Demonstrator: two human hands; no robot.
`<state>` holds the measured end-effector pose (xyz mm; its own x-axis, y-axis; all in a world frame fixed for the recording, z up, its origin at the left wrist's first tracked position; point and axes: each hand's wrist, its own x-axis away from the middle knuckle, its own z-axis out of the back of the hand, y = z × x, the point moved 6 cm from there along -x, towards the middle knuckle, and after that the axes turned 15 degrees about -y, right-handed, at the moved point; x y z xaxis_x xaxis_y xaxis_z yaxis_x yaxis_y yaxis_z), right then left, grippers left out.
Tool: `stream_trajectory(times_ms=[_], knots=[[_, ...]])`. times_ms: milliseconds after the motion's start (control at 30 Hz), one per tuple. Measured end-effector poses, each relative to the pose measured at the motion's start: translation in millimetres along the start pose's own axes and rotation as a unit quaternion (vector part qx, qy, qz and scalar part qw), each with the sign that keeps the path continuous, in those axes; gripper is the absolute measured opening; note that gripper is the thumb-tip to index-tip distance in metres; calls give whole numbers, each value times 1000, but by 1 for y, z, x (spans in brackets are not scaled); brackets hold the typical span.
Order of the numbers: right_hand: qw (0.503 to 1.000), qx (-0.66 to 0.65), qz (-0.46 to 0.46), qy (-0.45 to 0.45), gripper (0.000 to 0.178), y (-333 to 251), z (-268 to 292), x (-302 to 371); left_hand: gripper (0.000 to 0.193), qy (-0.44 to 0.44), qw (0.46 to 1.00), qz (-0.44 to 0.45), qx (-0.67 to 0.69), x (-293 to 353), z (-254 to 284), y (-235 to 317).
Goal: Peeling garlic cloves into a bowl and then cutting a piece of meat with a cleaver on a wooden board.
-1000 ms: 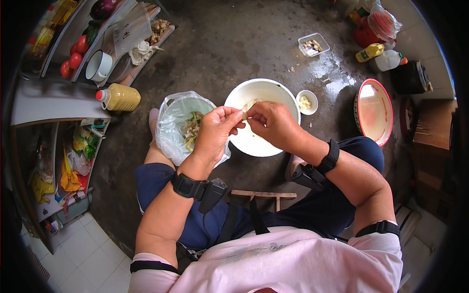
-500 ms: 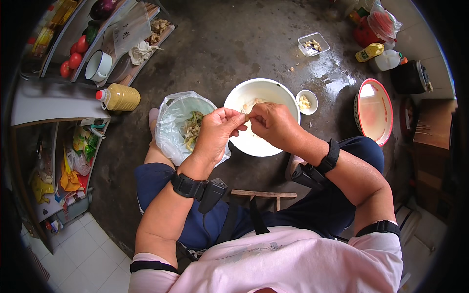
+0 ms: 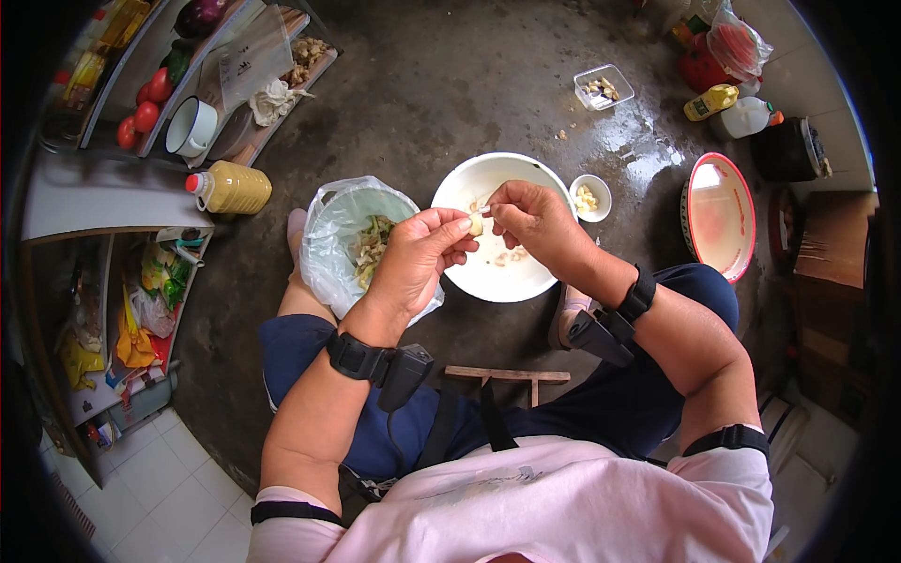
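Observation:
My left hand (image 3: 419, 251) pinches a pale garlic clove (image 3: 476, 226) between thumb and forefinger. Close against it, the closed fingertips of my right hand (image 3: 542, 225) grip a thin whitish strip of garlic skin (image 3: 483, 209). Both hands are above a large white basin (image 3: 507, 286), where several small tan pieces (image 3: 512, 256) lie on the bottom. Just right of the basin stands a small white bowl (image 3: 605, 194) with peeled cloves (image 3: 585, 198) inside. Left of the basin, a clear plastic bag (image 3: 328, 246) lines a round container with green and brown scraps (image 3: 373, 246).
A clear plastic tub (image 3: 624, 87) with cloves sits farther off on the wet floor. At right are a red-rimmed basin (image 3: 695, 211) and a black pot (image 3: 784, 150). A yellowish oil jug (image 3: 236, 188) stands by the shelves at left. Between my legs is a wooden stool (image 3: 507, 373).
My right hand has shifted slightly up and away from the left, drawing the strip of skin. The clove in my left fingers now shows, as do pieces in the basin.

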<state>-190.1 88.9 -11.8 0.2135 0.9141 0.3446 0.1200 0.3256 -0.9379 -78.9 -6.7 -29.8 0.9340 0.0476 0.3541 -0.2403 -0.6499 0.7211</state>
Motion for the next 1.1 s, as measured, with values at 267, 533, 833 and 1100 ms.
stream_trajectory(times_ms=[267, 533, 833, 1100], knots=[[998, 3, 44, -40, 20, -1, -5, -4, 17, 20, 998, 9, -64, 2, 0, 4], [998, 23, 35, -43, 11, 2, -3, -7, 16, 17, 992, -14, -127, 1, 2, 7], [998, 49, -11, -33, 9, 0, -3, -4, 16, 20, 992, -34, -122, 0, 2, 7], [995, 85, 0, -53, 10, -9, -6, -1, 16, 15, 990, -24, -135, 2, 5, 9]])
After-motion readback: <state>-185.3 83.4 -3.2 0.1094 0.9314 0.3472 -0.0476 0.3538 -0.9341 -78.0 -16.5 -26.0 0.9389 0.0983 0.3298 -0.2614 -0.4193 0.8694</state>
